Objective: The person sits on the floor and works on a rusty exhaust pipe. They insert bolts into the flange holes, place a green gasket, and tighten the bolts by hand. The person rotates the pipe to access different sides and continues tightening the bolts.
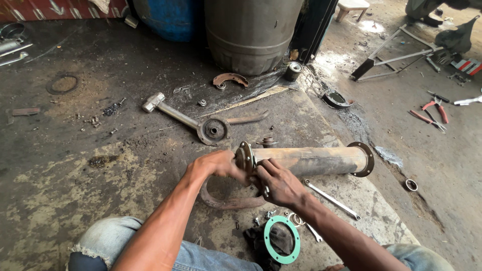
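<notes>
Both hands grip one rusty flanged tube [306, 159] on the floor: left hand [217, 164] and right hand [279, 181] curl around its near flange.

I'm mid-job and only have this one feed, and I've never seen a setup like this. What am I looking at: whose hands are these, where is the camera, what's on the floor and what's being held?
The single view comes from a camera worn on the person's head, looking down past their denim knees at an oily concrete floor. No machine is involved, only two bare hands. The left hand and right hand both grip the near flanged end of a rusty metal tube lying on the floor. By the right forearm lies a spanner. Near the knees lies a green ring gasket with small loose bolts. Farther off lie a hammer, red-handled pliers and a grey drum.
</notes>
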